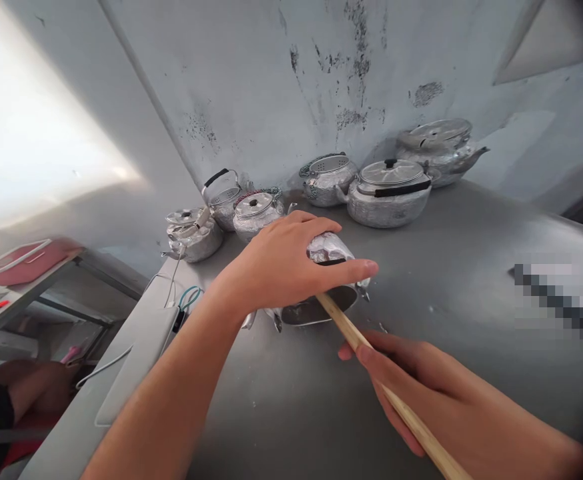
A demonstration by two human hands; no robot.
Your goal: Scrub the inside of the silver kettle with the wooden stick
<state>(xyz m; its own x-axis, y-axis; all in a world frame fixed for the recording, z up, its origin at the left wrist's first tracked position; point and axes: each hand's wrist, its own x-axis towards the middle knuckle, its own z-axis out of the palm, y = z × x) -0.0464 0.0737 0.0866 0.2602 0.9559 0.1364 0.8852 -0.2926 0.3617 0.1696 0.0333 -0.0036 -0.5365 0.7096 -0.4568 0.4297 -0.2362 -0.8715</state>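
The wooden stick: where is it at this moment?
In the head view the wooden stick runs from lower right, gripped by the right hand, up to the open mouth of the kettle under the left hand.

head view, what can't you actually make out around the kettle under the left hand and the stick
- Kettle on its side, head view: the left hand covers most of its body.
- Wooden stick: its far tip is lost in the kettle's mouth; its near end is cut off by the bottom edge.
- Right hand: its fingers curl under the stick, grip hidden.
- Pixelated patch on the table: unreadable.
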